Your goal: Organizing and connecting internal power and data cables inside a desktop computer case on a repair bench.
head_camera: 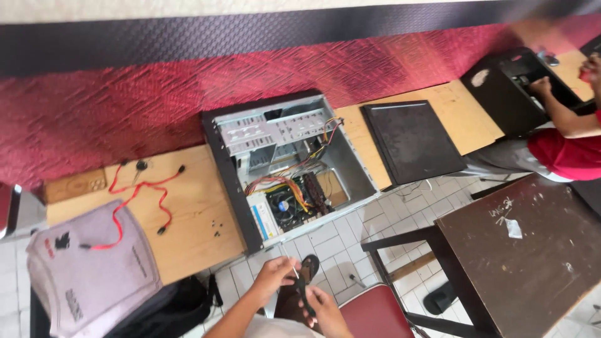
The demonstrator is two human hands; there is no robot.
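1. Both hands low in view, over the tiled floor [350, 241], just off the near edge of the surface [194, 219]; left hand [273, 275] curled round one end of a thin dark cable [302, 289], fingers closed on it.
2. Right hand [324, 310] grips the same cable lower down; what kind of plug it carries, I cannot tell.
3. On the surface, straight ahead: an open computer case [285, 166] lying on its side at the near edge, fan and coloured wires showing; it stands apart from the hands.
4. Left of the case, red cables [141, 194] sprawl across the wood; small screws [216, 226] just beside the case.
5. Right of it, a dark side panel [413, 141] lies flat; beyond, another person's hand [541, 86] on a second black case [510, 87] at the far right corner.
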